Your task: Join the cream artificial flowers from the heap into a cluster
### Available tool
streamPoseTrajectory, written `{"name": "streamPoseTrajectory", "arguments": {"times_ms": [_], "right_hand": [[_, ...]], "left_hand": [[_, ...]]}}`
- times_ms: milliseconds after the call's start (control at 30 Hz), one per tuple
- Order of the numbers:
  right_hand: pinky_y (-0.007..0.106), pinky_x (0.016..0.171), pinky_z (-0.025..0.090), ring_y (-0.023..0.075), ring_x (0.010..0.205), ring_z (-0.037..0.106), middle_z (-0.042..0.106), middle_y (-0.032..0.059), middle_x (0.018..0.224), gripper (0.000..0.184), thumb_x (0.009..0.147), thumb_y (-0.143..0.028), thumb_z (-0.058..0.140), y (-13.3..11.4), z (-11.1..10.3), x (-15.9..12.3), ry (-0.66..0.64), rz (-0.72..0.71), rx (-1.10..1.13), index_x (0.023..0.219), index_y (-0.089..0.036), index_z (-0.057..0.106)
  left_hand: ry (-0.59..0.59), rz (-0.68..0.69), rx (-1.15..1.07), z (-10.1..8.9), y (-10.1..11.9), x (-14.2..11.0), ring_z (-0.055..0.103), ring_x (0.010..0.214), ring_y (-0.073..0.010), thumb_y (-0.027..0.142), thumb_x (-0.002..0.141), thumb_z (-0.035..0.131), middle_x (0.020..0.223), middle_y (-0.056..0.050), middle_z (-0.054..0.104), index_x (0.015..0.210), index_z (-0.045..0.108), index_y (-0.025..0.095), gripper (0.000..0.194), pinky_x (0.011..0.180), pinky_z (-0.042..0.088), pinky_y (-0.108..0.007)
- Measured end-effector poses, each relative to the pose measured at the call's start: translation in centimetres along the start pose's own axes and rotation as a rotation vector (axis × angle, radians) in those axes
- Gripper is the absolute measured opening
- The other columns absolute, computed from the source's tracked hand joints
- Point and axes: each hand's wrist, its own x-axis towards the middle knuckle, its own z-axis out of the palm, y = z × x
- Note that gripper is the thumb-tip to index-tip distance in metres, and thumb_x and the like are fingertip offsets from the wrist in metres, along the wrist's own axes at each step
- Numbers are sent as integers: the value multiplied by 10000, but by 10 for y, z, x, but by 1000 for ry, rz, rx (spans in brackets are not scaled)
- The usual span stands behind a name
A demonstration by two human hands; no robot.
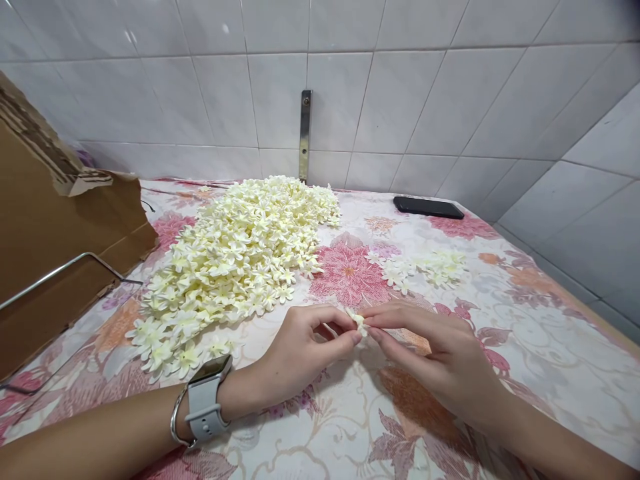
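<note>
My left hand (305, 347) and my right hand (435, 353) meet over the flowered tablecloth (525, 360), both pinching one small cream artificial flower (358, 322) between fingertips. A grey smartwatch (207, 399) and a thin bangle sit on my left wrist. A large heap of the same cream flowers (240, 257) lies to the left and behind my hands. A smaller, paler cluster of flowers (423, 267) lies to the right, behind my right hand.
A torn cardboard box (55, 220) with a metal wire handle stands at the left edge. A black phone (428, 207) lies near the tiled wall at the back right. A metal bracket (305, 133) is fixed to the wall.
</note>
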Motion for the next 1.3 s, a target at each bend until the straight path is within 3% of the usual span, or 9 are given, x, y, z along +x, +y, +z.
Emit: {"name": "streamPoseTrajectory", "arguments": {"times_ms": [133,400,667,933,1167,1300], "right_hand": [[270,725,517,155,792,666,728,39,829,136,812,-83,565,-1,1,-1,63,-47,-28,815,-191,646],[286,703,518,167,789,665,721,22,839,128,797,-100,585,-2,0,-2,61,33,8,765,-212,640],[293,723,524,192,800,670,725,17,815,102,778,-237,659,-2,0,2,36,217,159,678,-233,683],[261,619,511,172,733,621,663,37,795,151,776,-316,659,3,-3,6,20,404,365,668,-211,660],[265,609,504,169,722,609,648,34,772,148,812,-282,612,0,-3,6,15,336,299,683,-211,620],[282,636,504,169,734,625,656,23,764,121,833,-169,546,-3,-3,5,11,123,110,726,-213,580]], "left_hand": [[9,-53,-28,1,-1,1,523,647,-107,164,769,593,680,9,608,704,642,142,84,609,403,-206],[-2,-119,-66,1,-3,1,499,636,-103,184,753,598,676,15,580,696,623,150,71,586,383,-210],[-45,-187,-156,0,-3,3,457,583,-80,182,751,595,626,40,527,666,582,154,91,537,337,-192],[-75,-250,-253,-1,0,5,467,565,-84,198,715,641,595,35,521,644,594,143,101,539,341,-201],[-103,-312,-272,-2,2,6,499,568,-99,215,698,649,587,28,547,633,606,149,102,556,356,-216],[-112,-307,-261,-3,4,6,498,587,-106,180,683,628,594,24,547,620,608,143,75,592,368,-226]]}}
